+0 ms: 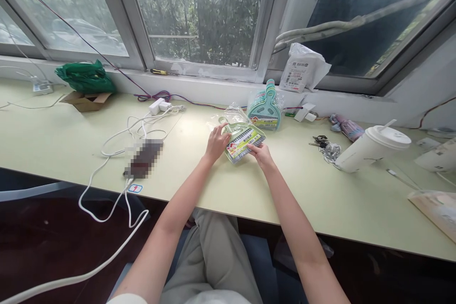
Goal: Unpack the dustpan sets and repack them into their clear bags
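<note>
Over the table before me is a small light-green dustpan-and-brush set (245,144) with a printed label across its striped bristles. My left hand (216,142) grips its left side near the handle, fingers curled. At the lower right edge, my right hand (261,154) pinches it between thumb and fingers. Clear plastic film (233,113) sticks up around the handle end. Just behind stands a stack of similar teal dustpan sets (266,109), upright and nested together in clear wrapping.
On the left lie white cables (107,152), a blurred-out phone (144,157), an open cardboard box (85,101) and a green bag (85,77). To the right are keys (329,149) and a tilted white cup (370,148) with a straw. A white package (302,69) leans on the windowsill.
</note>
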